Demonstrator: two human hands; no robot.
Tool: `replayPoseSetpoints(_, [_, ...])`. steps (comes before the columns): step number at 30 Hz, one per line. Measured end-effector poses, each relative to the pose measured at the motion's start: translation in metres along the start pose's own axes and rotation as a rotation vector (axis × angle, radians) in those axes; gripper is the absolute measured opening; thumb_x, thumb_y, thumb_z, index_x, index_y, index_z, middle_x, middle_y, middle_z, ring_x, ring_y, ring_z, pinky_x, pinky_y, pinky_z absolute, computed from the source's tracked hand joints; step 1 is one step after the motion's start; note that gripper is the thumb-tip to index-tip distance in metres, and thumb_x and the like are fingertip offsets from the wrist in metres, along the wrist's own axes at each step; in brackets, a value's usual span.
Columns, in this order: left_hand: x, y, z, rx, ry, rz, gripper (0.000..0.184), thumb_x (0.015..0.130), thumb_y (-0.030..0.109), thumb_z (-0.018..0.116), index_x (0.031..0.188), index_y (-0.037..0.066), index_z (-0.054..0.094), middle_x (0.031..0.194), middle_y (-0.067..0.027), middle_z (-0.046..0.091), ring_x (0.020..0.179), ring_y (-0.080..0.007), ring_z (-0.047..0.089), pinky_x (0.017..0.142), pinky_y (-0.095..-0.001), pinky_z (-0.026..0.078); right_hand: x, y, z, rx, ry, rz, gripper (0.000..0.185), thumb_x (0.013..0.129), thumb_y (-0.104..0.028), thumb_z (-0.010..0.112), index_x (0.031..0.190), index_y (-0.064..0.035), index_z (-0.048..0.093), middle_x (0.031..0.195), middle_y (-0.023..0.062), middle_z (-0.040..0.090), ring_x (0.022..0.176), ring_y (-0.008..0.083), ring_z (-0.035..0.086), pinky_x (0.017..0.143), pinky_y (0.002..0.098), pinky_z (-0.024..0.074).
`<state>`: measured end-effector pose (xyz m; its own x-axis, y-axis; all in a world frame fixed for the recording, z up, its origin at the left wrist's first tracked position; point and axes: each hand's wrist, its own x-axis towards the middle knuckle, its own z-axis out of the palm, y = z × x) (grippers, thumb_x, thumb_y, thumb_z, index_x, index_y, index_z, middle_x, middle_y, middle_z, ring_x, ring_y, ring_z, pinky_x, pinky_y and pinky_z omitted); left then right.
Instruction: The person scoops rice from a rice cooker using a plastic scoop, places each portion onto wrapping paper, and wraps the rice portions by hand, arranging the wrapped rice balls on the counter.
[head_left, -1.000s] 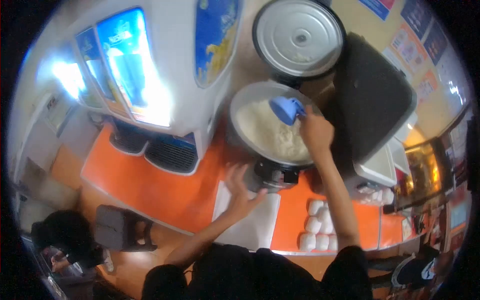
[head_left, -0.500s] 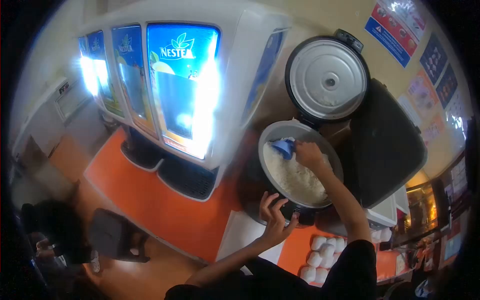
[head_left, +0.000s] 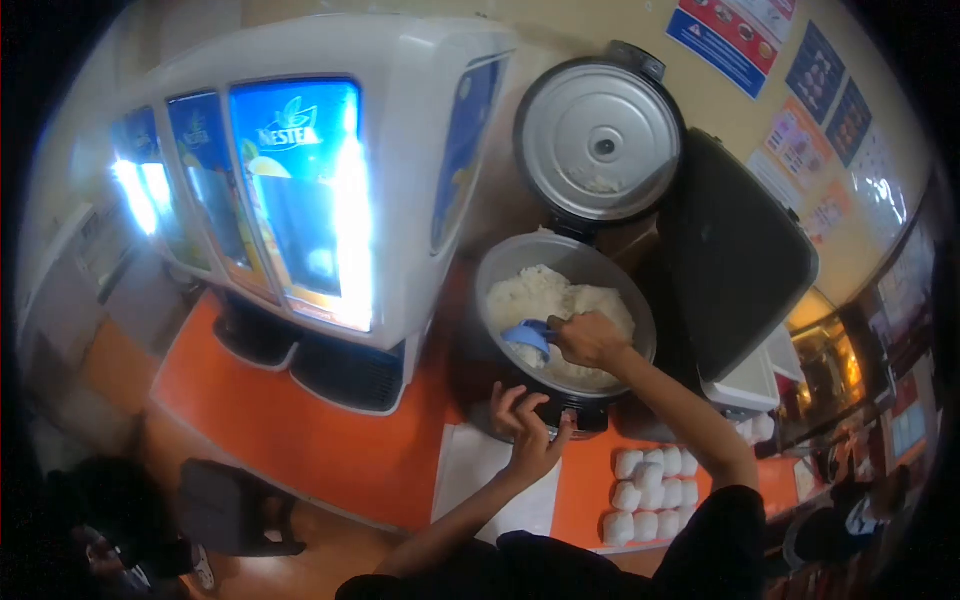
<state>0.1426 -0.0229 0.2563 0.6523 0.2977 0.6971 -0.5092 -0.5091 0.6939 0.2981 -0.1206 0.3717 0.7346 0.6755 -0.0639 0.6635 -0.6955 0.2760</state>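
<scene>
Your left hand (head_left: 528, 430), fingers loosely spread, touched the cooker (head_left: 645, 310) front; light, steady contact suited that. Blue scoop (head_left: 527, 338) sat in the rice (head_left: 540, 295), handle gripped by your right hand (head_left: 592, 340); a level wrist seemed best against spills. Drink dispenser (head_left: 300, 200) crowded the left of the table (head_left: 310, 440); raised lid (head_left: 603, 145) behind, white bundles (head_left: 650, 495) nearer you, upright dark cover (head_left: 735, 250) likely limited rightward swing.
</scene>
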Motion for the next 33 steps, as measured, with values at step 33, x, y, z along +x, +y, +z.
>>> replayPoseSetpoints(33, [-0.005,-0.008,0.004,-0.108,-0.061,-0.077,0.051,0.082,0.015,0.069,0.114,0.003,0.032,0.123,-0.0168,0.021,0.131,-0.0442,0.013,0.106,-0.0615,0.014,-0.004,0.011,-0.008,0.184,-0.103,0.094,0.038,0.086,-0.03,0.056,0.117,-0.0083,0.058,0.073,0.0232,0.065,0.071,0.0409,0.066,0.068,0.0516,0.0529])
